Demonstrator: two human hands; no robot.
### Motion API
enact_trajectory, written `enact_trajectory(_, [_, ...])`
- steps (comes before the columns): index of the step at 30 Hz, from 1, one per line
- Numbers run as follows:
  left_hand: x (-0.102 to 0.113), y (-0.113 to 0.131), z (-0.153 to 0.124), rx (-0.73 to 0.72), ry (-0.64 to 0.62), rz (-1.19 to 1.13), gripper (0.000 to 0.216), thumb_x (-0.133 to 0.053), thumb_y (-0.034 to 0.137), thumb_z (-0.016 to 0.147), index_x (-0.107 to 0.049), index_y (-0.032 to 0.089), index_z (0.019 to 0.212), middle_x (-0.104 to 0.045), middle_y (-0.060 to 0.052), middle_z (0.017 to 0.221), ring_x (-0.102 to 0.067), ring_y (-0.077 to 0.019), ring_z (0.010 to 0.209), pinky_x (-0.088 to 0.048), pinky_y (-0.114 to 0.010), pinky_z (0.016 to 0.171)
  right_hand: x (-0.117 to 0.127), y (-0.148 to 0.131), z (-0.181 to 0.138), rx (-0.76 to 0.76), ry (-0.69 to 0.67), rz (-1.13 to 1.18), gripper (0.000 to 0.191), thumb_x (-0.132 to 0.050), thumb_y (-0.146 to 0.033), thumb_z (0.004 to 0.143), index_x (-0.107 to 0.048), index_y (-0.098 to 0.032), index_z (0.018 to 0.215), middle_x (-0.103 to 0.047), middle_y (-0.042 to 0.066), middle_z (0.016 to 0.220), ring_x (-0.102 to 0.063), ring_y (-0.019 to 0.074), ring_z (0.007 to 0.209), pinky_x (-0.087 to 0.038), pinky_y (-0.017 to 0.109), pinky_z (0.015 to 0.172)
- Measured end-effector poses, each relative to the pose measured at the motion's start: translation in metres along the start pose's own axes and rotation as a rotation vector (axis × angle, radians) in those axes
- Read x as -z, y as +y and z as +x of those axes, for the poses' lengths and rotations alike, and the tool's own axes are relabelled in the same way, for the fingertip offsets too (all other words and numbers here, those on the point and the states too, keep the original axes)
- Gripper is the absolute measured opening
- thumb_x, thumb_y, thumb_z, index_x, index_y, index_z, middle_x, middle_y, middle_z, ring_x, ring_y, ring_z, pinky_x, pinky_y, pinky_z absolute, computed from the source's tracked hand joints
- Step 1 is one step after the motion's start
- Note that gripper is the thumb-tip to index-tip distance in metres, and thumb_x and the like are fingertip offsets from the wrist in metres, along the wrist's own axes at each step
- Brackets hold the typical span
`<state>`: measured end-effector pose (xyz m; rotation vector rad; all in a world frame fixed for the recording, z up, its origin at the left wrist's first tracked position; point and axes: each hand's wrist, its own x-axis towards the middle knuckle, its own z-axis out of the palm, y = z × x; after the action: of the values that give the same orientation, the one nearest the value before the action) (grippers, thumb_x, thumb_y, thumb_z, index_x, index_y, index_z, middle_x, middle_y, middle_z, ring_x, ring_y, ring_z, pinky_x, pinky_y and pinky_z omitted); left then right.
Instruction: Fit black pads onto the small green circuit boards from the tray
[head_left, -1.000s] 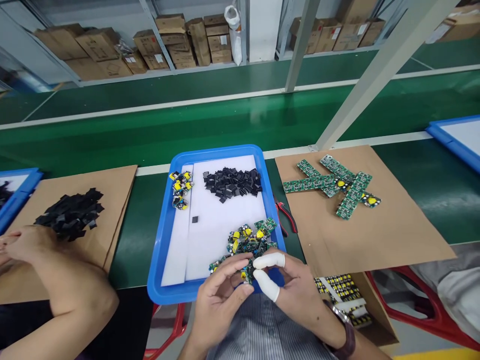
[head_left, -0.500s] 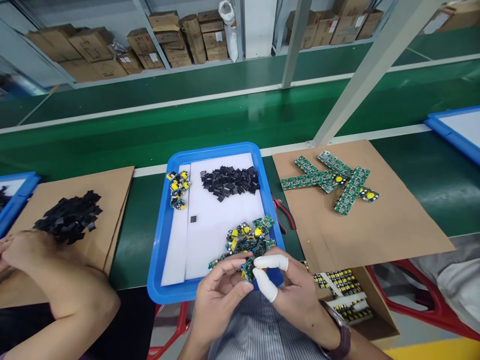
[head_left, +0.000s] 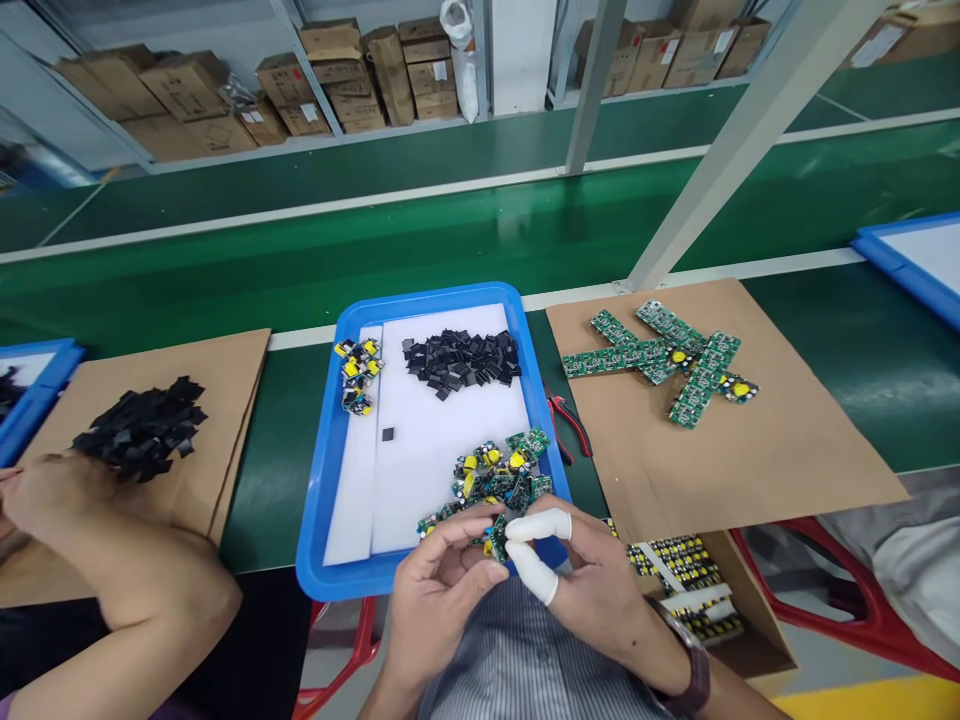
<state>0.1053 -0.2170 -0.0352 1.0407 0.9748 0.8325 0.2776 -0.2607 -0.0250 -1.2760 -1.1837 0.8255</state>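
My left hand (head_left: 439, 585) and my right hand (head_left: 581, 580) meet at the near edge of a blue tray (head_left: 322, 470), both pinched on one small green circuit board (head_left: 496, 540). White finger cots cover my right thumb and forefinger. Just beyond my fingers a heap of small green boards with yellow parts (head_left: 499, 475) lies in the tray. Farther back in the tray are a pile of small black parts (head_left: 461, 360), one stray black part (head_left: 388, 435) and a few boards with yellow parts (head_left: 356, 372).
Brown card (head_left: 750, 460) on the right carries long green board strips (head_left: 664, 360); red-handled cutters (head_left: 566, 425) lie beside the tray. A box of boards (head_left: 690, 580) sits below right. At left, another person's arm (head_left: 127, 570) rests by a black parts pile (head_left: 142, 425).
My hands have stayed together on the small board, with the fingers shifting slightly. The view has tilted a little; nothing in the tray has moved.
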Motion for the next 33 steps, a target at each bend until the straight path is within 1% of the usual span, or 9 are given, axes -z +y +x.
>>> enact_trajectory(6, [0.000, 0.002, 0.000, -0.023, -0.015, 0.025, 0.027, -0.087, 0.017, 0.076, -0.081, 0.022, 0.102, -0.078, -0.012, 0.120, -0.072, -0.0294, 0.116, -0.062, -0.036, 0.094, 0.008, -0.002, 0.004, -0.078, -0.098, -0.012, 0.020, -0.068, -0.009, 0.086, -0.075, -0.026, 0.094, -0.063, -0.001, 0.079, -0.062, 0.0162, 0.074, -0.049, 0.027, 0.066])
enact_trajectory(9, [0.000, 0.002, 0.001, -0.033, -0.019, 0.051, 0.028, -0.089, 0.016, 0.074, -0.082, 0.023, 0.101, -0.079, -0.012, 0.118, -0.073, -0.0302, 0.113, -0.063, -0.037, 0.091, 0.013, -0.004, 0.006, -0.067, -0.156, -0.041, 0.014, -0.069, -0.015, 0.090, -0.076, -0.025, 0.096, -0.061, 0.000, 0.079, -0.058, 0.0157, 0.069, -0.047, 0.027, 0.062])
enact_trajectory(12, [0.000, 0.002, 0.002, -0.051, -0.037, 0.068, 0.030, -0.088, 0.016, 0.074, -0.082, 0.025, 0.102, -0.079, -0.011, 0.117, -0.075, -0.0302, 0.109, -0.065, -0.039, 0.088, 0.018, -0.005, 0.007, -0.048, -0.208, -0.093, 0.016, -0.066, -0.017, 0.093, -0.076, -0.026, 0.101, -0.062, 0.001, 0.081, -0.057, 0.0161, 0.070, -0.045, 0.028, 0.061])
enact_trajectory(17, [0.000, 0.005, 0.003, -0.181, -0.070, 0.165, 0.037, -0.088, 0.011, 0.075, -0.082, 0.030, 0.105, -0.079, -0.008, 0.118, -0.073, -0.0282, 0.114, -0.061, -0.040, 0.096, 0.022, -0.005, 0.009, -0.107, -0.246, -0.098, 0.016, -0.068, -0.016, 0.089, -0.077, -0.026, 0.099, -0.063, 0.000, 0.078, -0.059, 0.0161, 0.069, -0.046, 0.027, 0.060])
enact_trajectory(19, [0.000, 0.006, 0.003, -0.204, -0.077, 0.195, 0.037, -0.088, 0.011, 0.075, -0.082, 0.031, 0.105, -0.080, -0.008, 0.117, -0.074, -0.0280, 0.112, -0.061, -0.040, 0.096, 0.021, -0.005, 0.010, -0.100, -0.245, -0.118, 0.016, -0.067, -0.014, 0.089, -0.076, -0.025, 0.097, -0.062, 0.000, 0.078, -0.058, 0.0162, 0.069, -0.046, 0.027, 0.061])
enact_trajectory(22, [-0.001, 0.005, 0.004, -0.182, -0.059, 0.203, 0.036, -0.087, 0.012, 0.076, -0.082, 0.031, 0.106, -0.080, -0.008, 0.116, -0.074, -0.0280, 0.110, -0.061, -0.041, 0.095, 0.020, -0.005, 0.011, -0.056, -0.250, -0.149, 0.020, -0.063, -0.011, 0.089, -0.076, -0.025, 0.096, -0.060, 0.000, 0.079, -0.056, 0.0164, 0.070, -0.044, 0.028, 0.061])
enact_trajectory(25, [-0.001, 0.005, 0.004, -0.179, -0.063, 0.181, 0.036, -0.087, 0.012, 0.076, -0.082, 0.031, 0.107, -0.079, -0.008, 0.117, -0.074, -0.0272, 0.112, -0.060, -0.041, 0.099, 0.019, -0.003, 0.013, -0.087, -0.256, -0.088, 0.020, -0.064, -0.009, 0.088, -0.075, -0.024, 0.094, -0.063, 0.000, 0.078, -0.058, 0.0155, 0.069, -0.046, 0.027, 0.062])
enact_trajectory(28, [-0.001, 0.005, 0.005, -0.147, -0.092, 0.125, 0.034, -0.087, 0.011, 0.075, -0.083, 0.029, 0.104, -0.080, -0.008, 0.116, -0.074, -0.0265, 0.112, -0.061, -0.038, 0.097, 0.019, -0.002, 0.015, -0.114, -0.254, -0.075, 0.022, -0.066, -0.008, 0.086, -0.075, -0.025, 0.098, -0.064, -0.001, 0.079, -0.059, 0.0153, 0.069, -0.046, 0.027, 0.063])
enact_trajectory(33, [-0.001, 0.006, 0.007, -0.108, -0.051, 0.064, 0.033, -0.087, 0.010, 0.075, -0.083, 0.027, 0.103, -0.080, -0.008, 0.115, -0.075, -0.0242, 0.110, -0.062, -0.032, 0.093, 0.021, -0.002, 0.012, -0.070, -0.269, -0.052, 0.024, -0.064, -0.010, 0.092, -0.073, -0.026, 0.107, -0.066, 0.001, 0.089, -0.063, 0.0170, 0.080, -0.050, 0.030, 0.072])
